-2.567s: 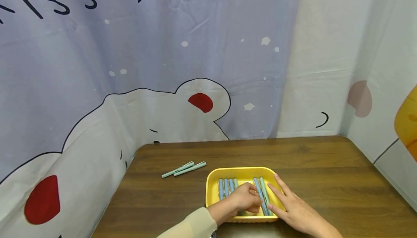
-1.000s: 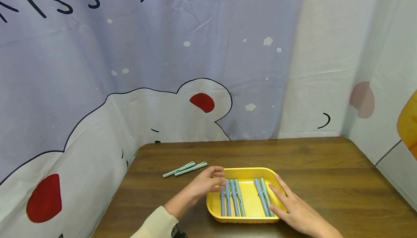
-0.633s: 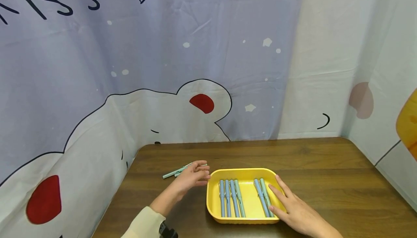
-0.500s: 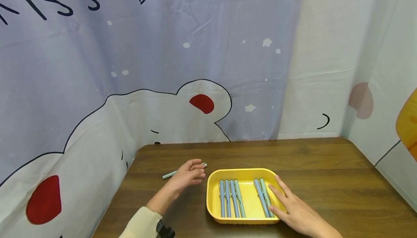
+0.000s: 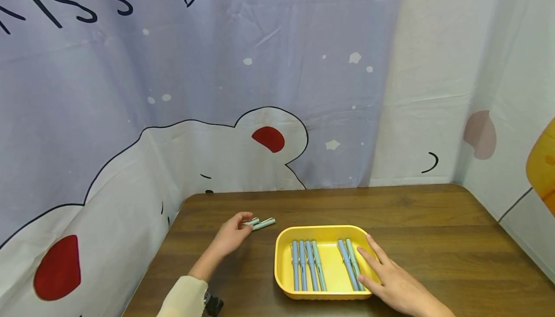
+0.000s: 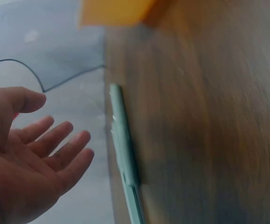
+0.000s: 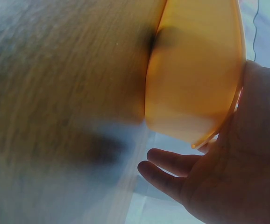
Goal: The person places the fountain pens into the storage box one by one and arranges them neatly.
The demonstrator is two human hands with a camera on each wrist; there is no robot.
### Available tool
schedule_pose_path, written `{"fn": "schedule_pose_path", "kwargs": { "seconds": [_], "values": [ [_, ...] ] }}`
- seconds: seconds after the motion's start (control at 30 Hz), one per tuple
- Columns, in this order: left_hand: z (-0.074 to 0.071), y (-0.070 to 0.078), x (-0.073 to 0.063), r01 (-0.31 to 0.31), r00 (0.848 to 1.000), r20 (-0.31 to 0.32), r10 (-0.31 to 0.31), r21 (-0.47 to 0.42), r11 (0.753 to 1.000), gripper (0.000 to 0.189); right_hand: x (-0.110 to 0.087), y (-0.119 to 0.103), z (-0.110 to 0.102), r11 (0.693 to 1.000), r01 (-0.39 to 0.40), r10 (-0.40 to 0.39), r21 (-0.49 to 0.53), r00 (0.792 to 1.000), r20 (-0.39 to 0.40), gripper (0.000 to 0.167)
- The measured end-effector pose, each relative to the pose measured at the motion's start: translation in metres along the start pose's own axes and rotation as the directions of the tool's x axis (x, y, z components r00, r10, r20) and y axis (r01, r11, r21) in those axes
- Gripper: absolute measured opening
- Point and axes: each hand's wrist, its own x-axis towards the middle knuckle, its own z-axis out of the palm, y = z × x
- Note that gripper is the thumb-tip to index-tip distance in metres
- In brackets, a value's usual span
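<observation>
My left hand [image 5: 231, 234] hovers by two green pens [image 5: 264, 223] lying together on the table, left of the yellow tray; it covers part of them in the head view. In the left wrist view its fingers [image 6: 72, 151] are loosely bent, apart from the green pens [image 6: 122, 135], and hold nothing. My right hand [image 5: 392, 278] rests at the right rim of the yellow tray [image 5: 321, 230], fingers spread and nearly straight. Inside the tray, three blue pens [image 5: 302, 264] and one green pen [image 5: 319, 265] lie at the left; one blue pen [image 5: 348, 265] and one green pen [image 5: 352, 257] lie at the right.
Brown wooden table [image 5: 416, 220] stretches around the tray. A printed curtain [image 5: 208, 66] hangs behind and along both sides of it. A dark band with a device [image 5: 213, 303] is on the left wrist.
My left hand has gone from inside the tray leftward to the green pens on the table. The right hand has stayed at the tray's rim.
</observation>
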Motion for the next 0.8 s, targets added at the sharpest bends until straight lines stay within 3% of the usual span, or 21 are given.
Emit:
{"fn": "schedule_pose_path", "kwargs": {
  "seconds": [0.13,0.37,0.53,0.8],
  "values": [
    [0.004,-0.01,0.003,-0.06,0.998,0.016,0.058,0.233,0.971,0.036,0.0,0.0,0.0,1.0,0.002,-0.002,-0.003,1.0,0.003,0.069],
    [0.014,-0.016,0.005,-0.097,0.995,0.06,0.077,0.517,0.851,0.041,-0.001,-0.001,0.0,1.0,0.004,-0.004,-0.003,1.0,-0.003,0.068],
    [0.019,-0.02,0.005,-0.1,0.995,0.065,0.076,0.592,0.799,0.043,-0.001,-0.001,0.0,1.0,0.01,-0.01,-0.003,1.0,-0.012,0.068],
    [0.024,-0.026,0.008,-0.081,0.996,0.074,0.046,0.611,0.787,0.044,-0.001,0.001,0.0,1.0,0.013,-0.013,0.011,1.0,-0.004,0.07]
  ]
}}
